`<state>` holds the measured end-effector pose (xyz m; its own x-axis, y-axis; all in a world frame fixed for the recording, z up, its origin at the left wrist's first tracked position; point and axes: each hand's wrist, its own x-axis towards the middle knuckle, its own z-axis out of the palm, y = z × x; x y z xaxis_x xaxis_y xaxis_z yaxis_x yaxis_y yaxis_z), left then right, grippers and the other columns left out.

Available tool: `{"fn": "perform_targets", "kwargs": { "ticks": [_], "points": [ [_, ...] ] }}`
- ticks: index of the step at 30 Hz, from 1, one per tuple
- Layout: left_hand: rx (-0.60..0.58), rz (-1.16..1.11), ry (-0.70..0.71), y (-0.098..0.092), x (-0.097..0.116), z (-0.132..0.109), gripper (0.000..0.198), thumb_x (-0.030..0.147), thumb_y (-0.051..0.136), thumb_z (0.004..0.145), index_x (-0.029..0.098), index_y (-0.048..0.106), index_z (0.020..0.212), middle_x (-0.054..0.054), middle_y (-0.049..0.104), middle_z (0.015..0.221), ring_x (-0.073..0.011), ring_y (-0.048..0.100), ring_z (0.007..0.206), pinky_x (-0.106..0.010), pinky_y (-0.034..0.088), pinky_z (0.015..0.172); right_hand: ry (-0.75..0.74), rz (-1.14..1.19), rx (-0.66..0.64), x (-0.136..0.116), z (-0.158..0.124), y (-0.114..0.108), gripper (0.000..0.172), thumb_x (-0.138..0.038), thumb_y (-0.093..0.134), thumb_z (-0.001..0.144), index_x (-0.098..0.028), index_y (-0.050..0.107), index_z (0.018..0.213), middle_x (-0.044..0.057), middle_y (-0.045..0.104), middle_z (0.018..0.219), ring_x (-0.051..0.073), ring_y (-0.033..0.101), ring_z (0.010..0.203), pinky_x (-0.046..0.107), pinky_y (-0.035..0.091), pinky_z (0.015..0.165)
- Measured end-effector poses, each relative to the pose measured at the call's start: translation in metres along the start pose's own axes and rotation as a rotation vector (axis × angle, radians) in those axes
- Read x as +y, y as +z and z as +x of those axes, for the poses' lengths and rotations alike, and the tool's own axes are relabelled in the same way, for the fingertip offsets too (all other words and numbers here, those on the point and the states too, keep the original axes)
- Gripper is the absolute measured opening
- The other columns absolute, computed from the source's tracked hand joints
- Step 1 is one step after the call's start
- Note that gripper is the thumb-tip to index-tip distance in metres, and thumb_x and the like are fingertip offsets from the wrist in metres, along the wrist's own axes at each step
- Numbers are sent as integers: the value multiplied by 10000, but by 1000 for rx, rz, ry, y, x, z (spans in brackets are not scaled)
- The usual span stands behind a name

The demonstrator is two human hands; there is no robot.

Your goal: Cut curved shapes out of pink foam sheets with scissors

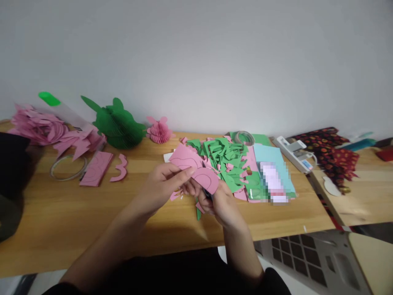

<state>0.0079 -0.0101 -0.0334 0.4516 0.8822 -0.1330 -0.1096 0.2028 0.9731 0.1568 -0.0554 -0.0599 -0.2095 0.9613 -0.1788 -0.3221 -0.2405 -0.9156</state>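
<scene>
A folded pink sheet of paper (206, 179) with curved pencil-like lines hangs above the table between my hands. My left hand (167, 182) pinches it with the thumb on top. Below its right part, my right hand (221, 203) is closed around dark-handled scissors (208, 194). A dark blade tip shows at the paper's upper edge; most of the scissors are hidden by paper and fingers. Behind the hands lies a heap of green paper scraps (222, 153) mixed with pink bits.
To the left lie a marked pink paper stack (97, 168), a scalloped pink cutout (120, 169) and a tape roll (68, 168). Green (119, 127) and pink honeycomb paper figures (159, 132) stand by the wall. At right are a blurred phone (274, 182) and a power strip (294, 155).
</scene>
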Motion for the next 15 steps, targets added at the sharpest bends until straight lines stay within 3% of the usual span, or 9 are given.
{"fn": "perform_targets", "kwargs": {
  "ticks": [5, 15],
  "points": [
    [0, 226, 96, 2, 0, -3, 369, 281, 551, 869, 167, 637, 529, 12, 629, 509, -101, 558, 496, -208, 427, 510, 41, 53, -9, 4, -2, 0, 406, -503, 525, 911, -171, 561, 682, -102, 327, 407, 38, 174, 325, 169, 156, 308],
    [198, 345, 290, 11, -6, -6, 426, 269, 533, 874, 169, 514, 460, 41, 496, 427, -82, 436, 435, -216, 321, 450, 237, 213, -41, -7, 0, 16, 511, -659, 664, 724, -194, 480, 618, -131, 277, 377, 15, 117, 298, 147, 92, 274]
  ]
}}
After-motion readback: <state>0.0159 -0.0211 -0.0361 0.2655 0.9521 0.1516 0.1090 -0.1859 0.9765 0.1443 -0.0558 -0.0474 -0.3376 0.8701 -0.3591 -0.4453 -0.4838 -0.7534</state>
